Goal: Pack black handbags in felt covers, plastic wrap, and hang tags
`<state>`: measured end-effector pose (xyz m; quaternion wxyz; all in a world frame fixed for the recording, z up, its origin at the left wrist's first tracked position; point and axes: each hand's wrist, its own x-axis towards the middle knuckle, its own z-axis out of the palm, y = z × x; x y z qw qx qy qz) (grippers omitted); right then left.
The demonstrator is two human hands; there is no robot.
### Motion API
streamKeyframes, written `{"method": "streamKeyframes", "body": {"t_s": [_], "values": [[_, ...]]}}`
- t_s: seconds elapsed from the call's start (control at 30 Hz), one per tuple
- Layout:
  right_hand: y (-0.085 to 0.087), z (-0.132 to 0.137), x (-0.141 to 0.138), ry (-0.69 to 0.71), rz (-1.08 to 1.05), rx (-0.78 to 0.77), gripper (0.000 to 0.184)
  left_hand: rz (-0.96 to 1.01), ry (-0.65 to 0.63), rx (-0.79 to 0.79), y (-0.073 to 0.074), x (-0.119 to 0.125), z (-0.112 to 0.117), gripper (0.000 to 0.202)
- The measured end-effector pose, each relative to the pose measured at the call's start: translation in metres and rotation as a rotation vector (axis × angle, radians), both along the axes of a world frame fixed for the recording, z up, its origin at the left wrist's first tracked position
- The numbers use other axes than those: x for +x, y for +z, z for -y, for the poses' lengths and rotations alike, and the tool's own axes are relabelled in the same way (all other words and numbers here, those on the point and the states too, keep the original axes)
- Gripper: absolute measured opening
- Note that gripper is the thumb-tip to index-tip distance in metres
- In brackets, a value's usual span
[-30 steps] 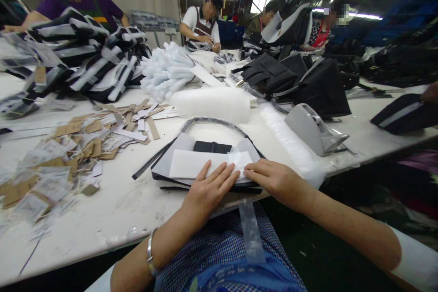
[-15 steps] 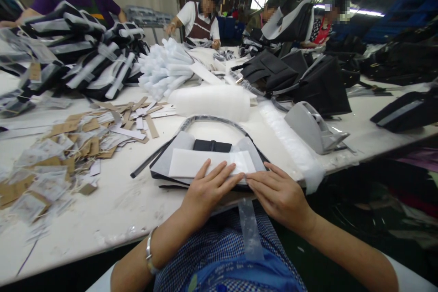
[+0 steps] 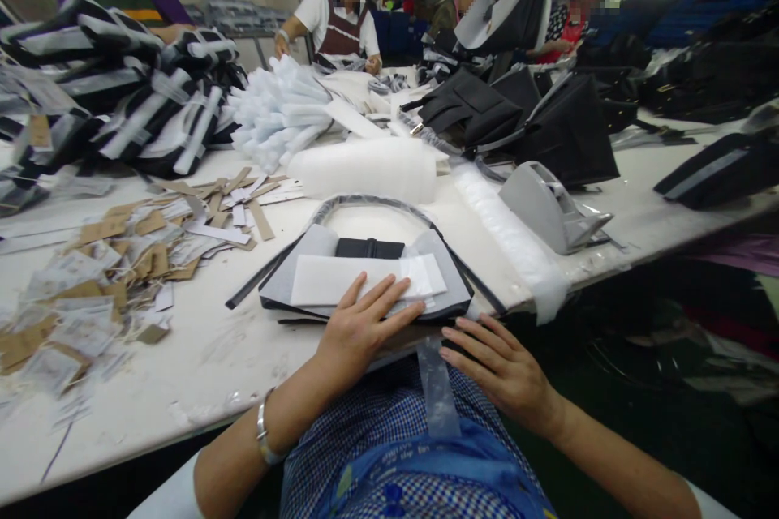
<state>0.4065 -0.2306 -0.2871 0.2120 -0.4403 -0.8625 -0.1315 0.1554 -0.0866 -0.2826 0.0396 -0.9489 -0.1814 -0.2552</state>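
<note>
A flat black handbag [image 3: 365, 248] wrapped in grey paper lies at the near edge of the white table [image 3: 200, 365], with a white foam sheet [image 3: 341, 277] on top and its wrapped handle [image 3: 371, 204] arching behind. My left hand [image 3: 359, 324] lies flat on the near edge of the bag, fingers stretched out. My right hand [image 3: 499, 365] hovers open just off the table's edge, fingers spread, beside a strip of clear tape [image 3: 435, 389] that hangs down from the bag over my lap.
A grey tape dispenser [image 3: 548, 207] stands to the right, and a white foam roll [image 3: 371, 169] behind the bag. Cardboard tags and papers [image 3: 122, 251] litter the left. Stacked bags [image 3: 122, 89] and black handbags [image 3: 548, 130] fill the far table, where several people work.
My right hand has slid off the bag toward me, now past the table's edge. My left hand stays flat on the bag.
</note>
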Motion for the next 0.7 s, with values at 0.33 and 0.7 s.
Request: {"method": "streamKeyframes", "body": {"t_s": [0.33, 0.7], "values": [[-0.016, -0.005, -0.035, 0.13, -0.279, -0.042, 0.031, -0.023, 0.023, 0.031, 0.004, 0.003, 0.002, 0.046], [0.0, 0.009, -0.051, 0.104, -0.344, -0.023, 0.03, 0.007, 0.038, 0.067, -0.003, 0.004, 0.006, 0.043]]}}
